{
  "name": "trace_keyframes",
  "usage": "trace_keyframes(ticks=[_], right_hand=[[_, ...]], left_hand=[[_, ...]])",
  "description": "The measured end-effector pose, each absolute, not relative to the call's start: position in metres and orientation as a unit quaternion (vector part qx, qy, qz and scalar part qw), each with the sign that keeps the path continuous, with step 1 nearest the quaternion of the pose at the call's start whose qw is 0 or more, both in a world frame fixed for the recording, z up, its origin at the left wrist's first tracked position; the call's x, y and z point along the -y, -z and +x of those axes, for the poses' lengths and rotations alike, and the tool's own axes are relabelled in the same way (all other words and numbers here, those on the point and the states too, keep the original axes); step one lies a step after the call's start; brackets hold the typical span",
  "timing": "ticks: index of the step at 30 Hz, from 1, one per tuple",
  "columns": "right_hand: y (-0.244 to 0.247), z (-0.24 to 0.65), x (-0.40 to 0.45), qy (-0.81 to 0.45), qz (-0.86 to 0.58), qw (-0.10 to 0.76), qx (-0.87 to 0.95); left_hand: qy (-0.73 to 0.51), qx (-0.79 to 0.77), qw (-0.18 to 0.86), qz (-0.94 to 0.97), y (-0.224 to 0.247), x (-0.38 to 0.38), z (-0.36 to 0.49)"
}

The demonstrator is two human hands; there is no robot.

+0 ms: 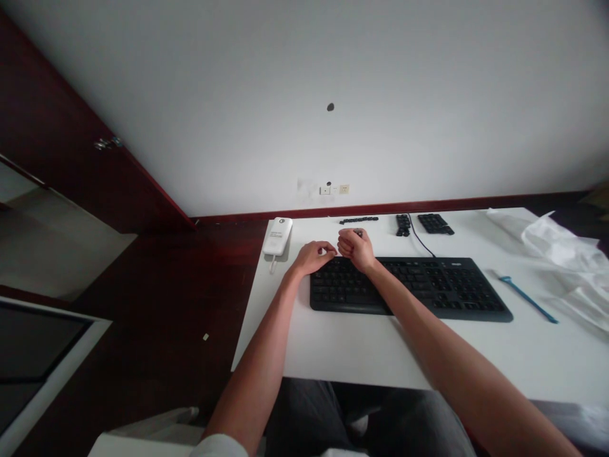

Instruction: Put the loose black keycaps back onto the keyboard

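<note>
A black keyboard (413, 279) lies lengthwise on the white table. At its upper left corner is my left hand (314, 257), its thumb and fingertips drawn together over the edge; whatever may be between them is too small to make out. Just right of it, above the top row of keys, my right hand (356, 249) is closed in a fist. A small black keycap (359, 233) shows at the top of that fist. Behind the hands, a row of loose black keycaps (359, 220) lies on the table, with a small cluster (403, 225) and a larger block (435, 224) farther right.
A white device resembling a power bank (278, 236), with a short strap, lies at the table's left edge. The keyboard cable (421, 240) runs backward. A blue brush-like tool (528, 298) and crumpled white plastic (566, 254) are at right. A wall stands behind the table (342, 352).
</note>
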State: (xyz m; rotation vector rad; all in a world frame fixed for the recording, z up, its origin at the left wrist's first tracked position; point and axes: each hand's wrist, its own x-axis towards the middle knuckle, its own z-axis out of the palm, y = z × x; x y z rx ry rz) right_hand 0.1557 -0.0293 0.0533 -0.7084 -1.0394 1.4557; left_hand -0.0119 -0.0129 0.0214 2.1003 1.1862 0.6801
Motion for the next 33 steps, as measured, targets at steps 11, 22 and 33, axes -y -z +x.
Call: trace_keyframes(ticks=[11,22,33], right_hand=[[-0.045,0.148,0.034,-0.600,-0.324,0.565,0.465],[-0.035,0.148,0.037,-0.489,-0.346,0.544,0.588],[-0.034,0.146,0.035,-0.500,-0.355,0.549,0.567]], left_hand=[[-0.203,-0.494,0.266,0.803,-0.023,0.014,-0.010],[-0.203,-0.506,0.238,0.804,-0.026,0.018,-0.009],[-0.215,-0.503,0.230,0.805,-0.020,0.019,-0.009]])
